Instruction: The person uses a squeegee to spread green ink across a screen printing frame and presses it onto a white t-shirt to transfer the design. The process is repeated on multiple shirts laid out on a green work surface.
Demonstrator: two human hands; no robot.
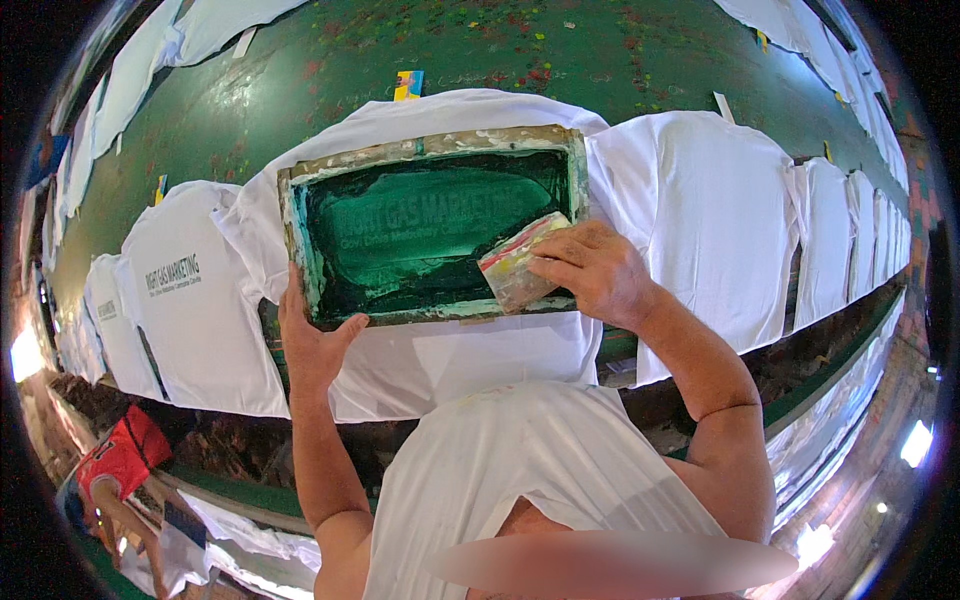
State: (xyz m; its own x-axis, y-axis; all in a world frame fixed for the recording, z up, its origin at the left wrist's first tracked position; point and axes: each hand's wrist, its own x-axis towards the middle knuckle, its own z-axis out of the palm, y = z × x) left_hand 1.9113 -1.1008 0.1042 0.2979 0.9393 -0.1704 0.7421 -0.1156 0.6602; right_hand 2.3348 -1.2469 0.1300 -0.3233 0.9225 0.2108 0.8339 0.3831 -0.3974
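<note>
A screen printing frame (430,143) with a worn, paint-smeared rim lies on a white T-shirt (460,108). Its green mesh (400,265) carries faint lettering and dark ink smears along the lower part. My left hand (315,338) grips the frame's near left corner, thumb along the near edge and fingers up the left side. In my right hand (603,272), closed around it, is a squeegee (517,272), a short block that looks wrapped in clear plastic with a red stripe. It rests tilted at the mesh's near right corner. The squeegee's lower edge is partly hidden.
On the long green table (480,50), a white shirt with dark printed lettering (195,310) lies to the left. Blank white shirts (715,220) line the right. A blue and yellow card (408,85) sits beyond the frame. A person in red (122,455) is at lower left.
</note>
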